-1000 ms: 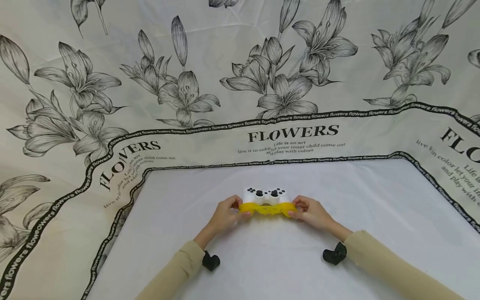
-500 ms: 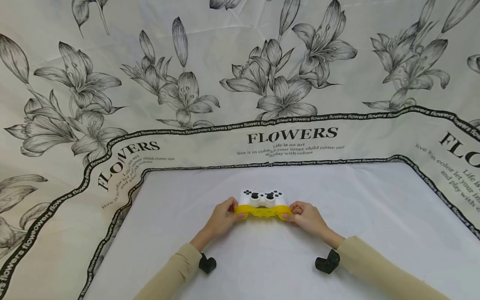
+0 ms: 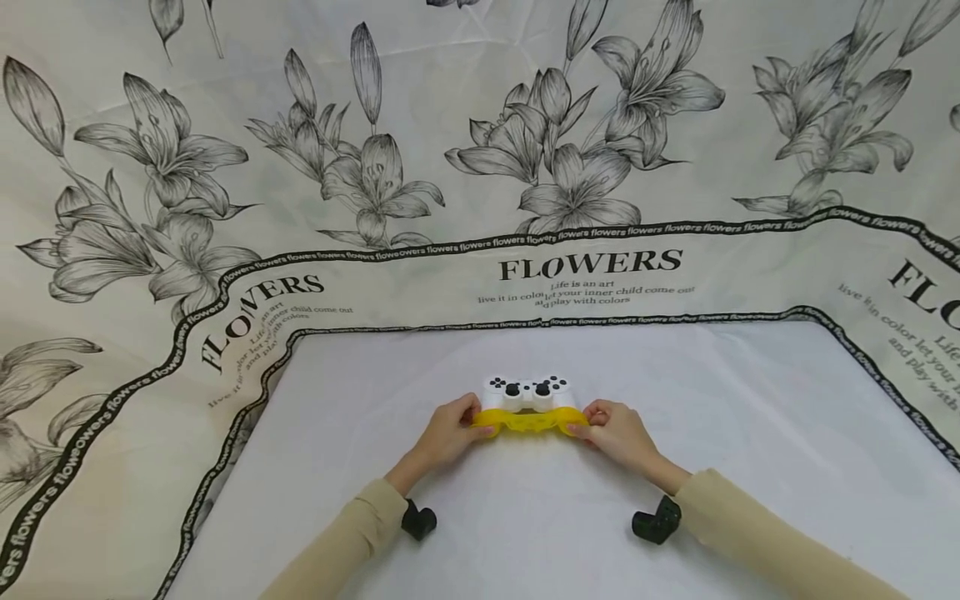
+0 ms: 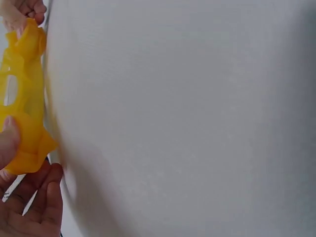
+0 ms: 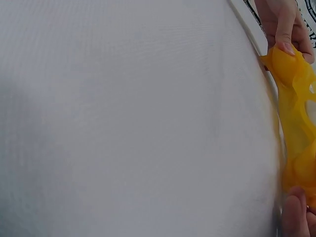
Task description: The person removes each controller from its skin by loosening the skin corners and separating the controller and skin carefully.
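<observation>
Cover [image 3: 531,421]: yellow, soft, translucent skin with cut-outs, held stretched between both hands just above the white bench [image 3: 750,433], at centre.
Cover axis: long axis runs left-right across the person, one end in each hand.
Pad [image 3: 529,392]: white gamepad with black sticks and buttons, flat on the bench, just beyond the cover; its near edge looks touching or overlapped by the cover, cannot tell which from the head view.
Pad axis: parallel to the cover, so the cover lies between the hands and the pad, on the near side.
Left hand [image 3: 447,432]: fingers curled, thumb and fingers pinching the cover's left end.
Right hand [image 3: 617,430]: fingers curled, pinching the cover's right end.
Nearer hand: neither; both sit level, equally close to the pad's grips.
Head view: shows pad, cover and both hands in one line; grip detail small.
Left wrist view: cover [image 4: 22,94] at the frame edge, thumb on its lower end, the other hand's fingers [image 4: 22,12] at the far end; pad not seen.
Right wrist view: cover [image 5: 296,113] at the right edge, fingertip [image 5: 285,37] pressed on its top end, another at the bottom; pad not seen.
Backdrop [image 3: 585,267]: flower-print cloth with "FLOWERS" lettering behind the bench.
</observation>
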Demonstrator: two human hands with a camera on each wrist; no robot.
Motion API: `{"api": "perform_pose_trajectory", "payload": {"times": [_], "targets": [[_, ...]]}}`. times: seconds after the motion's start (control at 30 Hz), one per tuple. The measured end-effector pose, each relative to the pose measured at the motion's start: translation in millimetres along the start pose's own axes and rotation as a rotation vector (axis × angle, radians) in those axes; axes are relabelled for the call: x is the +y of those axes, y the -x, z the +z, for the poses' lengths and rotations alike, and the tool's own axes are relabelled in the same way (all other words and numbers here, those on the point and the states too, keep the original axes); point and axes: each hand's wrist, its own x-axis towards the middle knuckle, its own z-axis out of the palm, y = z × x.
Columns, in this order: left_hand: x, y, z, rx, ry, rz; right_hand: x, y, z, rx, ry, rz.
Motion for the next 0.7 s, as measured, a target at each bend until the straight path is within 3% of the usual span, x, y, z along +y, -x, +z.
{"api": "perform_pose_trajectory", "payload": {"times": [0.37,0.7], "targets": [[-2.9,-2.3,1.7,-0.027,0.110,-0.125,-0.4,-0.8,3.1,-0.010,-0.031,-0.007],[-1.9,-7.3,6.8,-0.039,0.108,-0.140,-1.3,-4.2,2.0,-0.079,-0.068,-0.038]]}}
